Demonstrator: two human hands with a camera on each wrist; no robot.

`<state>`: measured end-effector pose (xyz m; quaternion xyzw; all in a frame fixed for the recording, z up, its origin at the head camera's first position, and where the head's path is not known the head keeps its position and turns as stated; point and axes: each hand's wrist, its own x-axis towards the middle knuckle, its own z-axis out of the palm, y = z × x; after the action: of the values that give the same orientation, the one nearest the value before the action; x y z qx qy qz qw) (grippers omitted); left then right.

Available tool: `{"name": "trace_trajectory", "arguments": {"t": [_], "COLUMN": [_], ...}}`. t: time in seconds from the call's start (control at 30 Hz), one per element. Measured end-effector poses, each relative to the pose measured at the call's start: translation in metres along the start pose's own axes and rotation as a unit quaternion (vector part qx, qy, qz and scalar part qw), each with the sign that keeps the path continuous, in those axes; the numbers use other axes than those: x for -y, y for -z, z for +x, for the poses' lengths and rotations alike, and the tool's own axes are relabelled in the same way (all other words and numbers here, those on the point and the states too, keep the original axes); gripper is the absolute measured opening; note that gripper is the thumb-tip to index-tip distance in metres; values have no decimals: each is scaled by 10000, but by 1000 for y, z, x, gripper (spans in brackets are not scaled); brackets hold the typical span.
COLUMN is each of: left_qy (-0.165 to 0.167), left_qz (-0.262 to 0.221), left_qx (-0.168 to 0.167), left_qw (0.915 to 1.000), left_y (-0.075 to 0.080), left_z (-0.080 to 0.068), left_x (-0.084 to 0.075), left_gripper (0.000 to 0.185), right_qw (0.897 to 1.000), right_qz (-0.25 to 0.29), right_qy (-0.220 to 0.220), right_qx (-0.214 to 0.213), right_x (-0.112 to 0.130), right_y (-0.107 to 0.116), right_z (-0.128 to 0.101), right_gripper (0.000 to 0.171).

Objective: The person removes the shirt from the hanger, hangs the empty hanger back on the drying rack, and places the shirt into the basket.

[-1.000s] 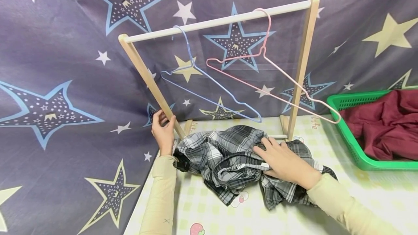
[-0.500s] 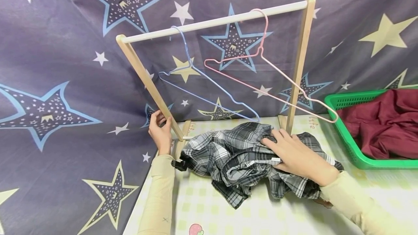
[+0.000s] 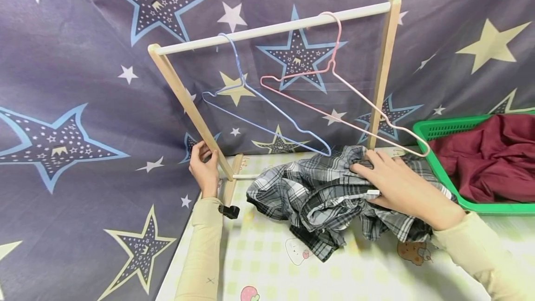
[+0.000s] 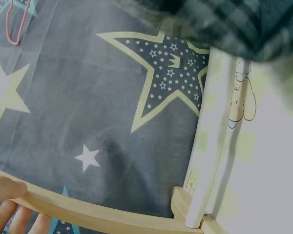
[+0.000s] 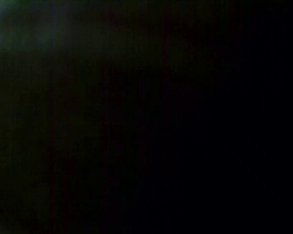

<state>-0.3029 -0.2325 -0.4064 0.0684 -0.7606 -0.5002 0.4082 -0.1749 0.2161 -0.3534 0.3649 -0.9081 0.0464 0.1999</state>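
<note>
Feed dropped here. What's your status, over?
Left hand grips wooden rack's slanted post. Right hand flat on crumpled grey plaid shirt. Blue wire hanger hangs just above.

A home laundry corner: a small wooden clothes rack (image 3: 267,31) with wire hangers (image 3: 292,106) stands on a cartoon-print table (image 3: 267,268) beside a green basket (image 3: 439,152), before a star-patterned curtain (image 3: 75,106).
</note>
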Motion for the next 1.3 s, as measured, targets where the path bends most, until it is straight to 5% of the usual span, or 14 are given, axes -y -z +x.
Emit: {"name": "trace_trajectory", "arguments": {"t": [0.7, 1.3], "left_qy": [14, -21], "left_qz": [-102, -144], "left_qx": [-118, -165], "left_qw": [9999, 9998], "left_y": [0, -3], "left_z": [-1, -1], "left_x": [-1, -2], "left_gripper": [35, 33], "right_qw": [9970, 9976], "right_qz": [-161, -667], "right_qy": [552, -53], "right_qx": [-521, -153], "right_x": [-45, -77], "right_y": [20, 35], "right_z": [-27, -58], "right_gripper": [77, 89]}}
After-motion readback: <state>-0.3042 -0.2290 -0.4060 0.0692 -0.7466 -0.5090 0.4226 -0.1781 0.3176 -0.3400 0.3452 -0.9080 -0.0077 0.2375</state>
